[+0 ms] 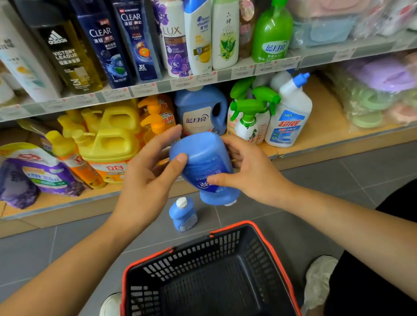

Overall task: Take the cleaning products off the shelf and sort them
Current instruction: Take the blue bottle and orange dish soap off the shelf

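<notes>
Hidden: the right hand's (251,171) thumb covers part of the blue bottle's (204,163) label, and its white cap barely shows below.
Blurred: wrapped goods at far right, unreadable.
Left hand (146,176): wraps the bottle's flat base.
Right hand: clasps its body.
Blue bottle: smooth plastic, upside down, in the air before the lower shelf (329,127).
Small blue bottle (183,214): squat, on grey tiles.
Basket (267,242): black lattice, red rim.

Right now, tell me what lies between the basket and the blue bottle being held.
In the head view, a small blue bottle with a white cap stands on the floor tiles between the held blue bottle and the basket rim.
</notes>
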### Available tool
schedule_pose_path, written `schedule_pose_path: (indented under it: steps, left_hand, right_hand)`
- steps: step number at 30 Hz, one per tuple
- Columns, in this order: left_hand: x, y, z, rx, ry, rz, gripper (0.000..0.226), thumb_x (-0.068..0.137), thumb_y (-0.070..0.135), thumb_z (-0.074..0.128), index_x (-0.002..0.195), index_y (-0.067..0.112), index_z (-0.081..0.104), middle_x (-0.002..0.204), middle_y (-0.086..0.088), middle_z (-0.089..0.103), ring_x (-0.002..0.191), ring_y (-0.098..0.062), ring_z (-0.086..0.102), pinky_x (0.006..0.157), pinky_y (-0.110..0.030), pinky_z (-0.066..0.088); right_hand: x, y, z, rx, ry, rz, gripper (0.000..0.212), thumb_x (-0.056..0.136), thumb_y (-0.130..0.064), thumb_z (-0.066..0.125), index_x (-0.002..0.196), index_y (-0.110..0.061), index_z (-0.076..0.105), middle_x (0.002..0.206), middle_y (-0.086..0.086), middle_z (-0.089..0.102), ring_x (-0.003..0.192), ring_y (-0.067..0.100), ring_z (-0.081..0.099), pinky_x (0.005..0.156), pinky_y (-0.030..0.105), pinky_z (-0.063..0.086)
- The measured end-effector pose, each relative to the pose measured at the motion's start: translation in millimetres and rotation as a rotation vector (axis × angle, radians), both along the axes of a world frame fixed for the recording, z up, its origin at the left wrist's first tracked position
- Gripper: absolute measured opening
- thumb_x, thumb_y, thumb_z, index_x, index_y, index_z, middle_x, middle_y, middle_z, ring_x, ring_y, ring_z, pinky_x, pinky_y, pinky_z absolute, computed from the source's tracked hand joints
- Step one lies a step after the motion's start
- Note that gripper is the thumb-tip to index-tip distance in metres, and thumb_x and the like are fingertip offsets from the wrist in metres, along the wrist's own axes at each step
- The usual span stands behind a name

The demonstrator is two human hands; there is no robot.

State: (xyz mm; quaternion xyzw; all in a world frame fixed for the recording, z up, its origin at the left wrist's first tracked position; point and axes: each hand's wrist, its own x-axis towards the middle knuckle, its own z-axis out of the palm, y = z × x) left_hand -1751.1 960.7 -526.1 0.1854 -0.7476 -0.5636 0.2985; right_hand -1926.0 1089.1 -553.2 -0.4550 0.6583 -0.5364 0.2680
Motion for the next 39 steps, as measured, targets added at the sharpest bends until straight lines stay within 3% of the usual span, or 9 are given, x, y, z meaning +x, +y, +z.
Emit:
schedule_pose_path:
  steps: [3, 6, 12, 18, 21, 23, 30, 33, 39]
  left_hand:
    - [0, 1, -8, 0.126, -0.020, 0.029, 0.050, 0.092, 0.011, 0.067, 0.136, 0.030, 0.052, 0.126, 0.003, 0.068, 0.112, -0.016, 0.067, 0.091, -0.030, 0.057]
    - [-1, 9, -19, 0.180, -0.090, -0.018, 0.050, 0.090, 0.003, 0.068, 0.130, 0.029, 0.052, 0.121, 0.000, 0.070, 0.107, -0.015, 0.070, 0.091, -0.035, 0.056]
    - [-6, 28, -32, 0.200, -0.091, 0.007, 0.063, 0.074, 0.019, 0.088, 0.122, 0.023, 0.048, 0.116, 0.000, 0.072, 0.101, -0.020, 0.072, 0.082, -0.028, 0.058]
    - [-7, 39, -35, 0.145, -0.124, -0.012, 0.092, 0.075, 0.016, 0.089, 0.148, 0.034, 0.036, 0.127, 0.010, 0.067, 0.111, -0.010, 0.068, 0.077, -0.023, 0.057]
    - [-9, 34, -26, 0.251, -0.081, -0.017, 0.079, 0.082, 0.016, 0.079, 0.150, 0.026, 0.041, 0.125, 0.000, 0.070, 0.107, -0.011, 0.070, 0.081, -0.026, 0.057]
    - [-9, 25, -20, 0.444, -0.051, -0.052, 0.064, 0.086, 0.019, 0.074, 0.145, 0.025, 0.050, 0.126, -0.005, 0.070, 0.110, -0.019, 0.068, 0.090, -0.038, 0.056]
    - [-8, 14, -19, 0.823, -0.053, -0.079, 0.051, 0.091, 0.025, 0.052, 0.142, 0.014, 0.054, 0.125, -0.015, 0.063, 0.111, -0.031, 0.054, 0.098, -0.049, 0.041]
    - [-7, 14, -21, 0.793, -0.060, -0.040, 0.041, 0.098, 0.023, 0.046, 0.137, 0.018, 0.059, 0.121, -0.011, 0.065, 0.111, -0.030, 0.056, 0.095, -0.049, 0.043]
    - [-9, 8, -20, 0.573, -0.073, 0.029, 0.043, 0.088, 0.036, 0.066, 0.129, 0.022, 0.064, 0.123, -0.009, 0.070, 0.104, -0.018, 0.070, 0.085, -0.052, 0.054]
  right_hand:
    - [-5, -2, 2, -0.018, -0.077, -0.029, 0.053, 0.077, -0.015, 0.086, 0.123, -0.018, 0.059, 0.118, 0.004, 0.071, 0.109, 0.022, 0.069, 0.092, 0.050, 0.057]
    - [-7, -1, 6, -0.051, -0.203, -0.072, 0.045, 0.079, -0.009, 0.084, 0.117, -0.018, 0.062, 0.114, 0.002, 0.074, 0.104, 0.017, 0.071, 0.086, 0.038, 0.060]
    - [-5, -3, 11, -0.097, -0.381, -0.125, 0.034, 0.082, -0.008, 0.080, 0.111, -0.016, 0.064, 0.107, 0.002, 0.076, 0.098, 0.019, 0.073, 0.081, 0.035, 0.061]
    - [0, -3, 17, -0.069, -0.448, -0.161, 0.026, 0.088, -0.017, 0.074, 0.112, -0.014, 0.064, 0.109, 0.006, 0.075, 0.100, 0.023, 0.073, 0.083, 0.043, 0.060]
    - [0, -3, 23, -0.085, -0.534, -0.105, 0.021, 0.098, -0.020, 0.059, 0.116, -0.009, 0.065, 0.109, 0.008, 0.073, 0.096, 0.021, 0.072, 0.081, 0.041, 0.061]
    - [-1, 0, 26, -0.112, -0.563, -0.038, 0.019, 0.101, -0.016, 0.054, 0.114, -0.009, 0.066, 0.105, 0.006, 0.072, 0.090, 0.020, 0.071, 0.079, 0.035, 0.059]
    - [3, 2, 26, -0.125, -0.377, 0.058, 0.030, 0.093, 0.005, 0.061, 0.117, -0.011, 0.069, 0.116, 0.025, 0.070, 0.103, 0.028, 0.069, 0.094, 0.039, 0.057]
    - [5, 5, 29, -0.073, -0.253, 0.070, 0.044, 0.089, 0.005, 0.068, 0.127, -0.018, 0.064, 0.114, 0.020, 0.069, 0.096, 0.020, 0.067, 0.095, 0.038, 0.056]
    - [7, 5, 27, -0.025, -0.149, 0.014, 0.058, 0.082, -0.003, 0.078, 0.131, -0.028, 0.058, 0.097, 0.003, 0.061, 0.077, 0.009, 0.061, 0.082, 0.029, 0.054]
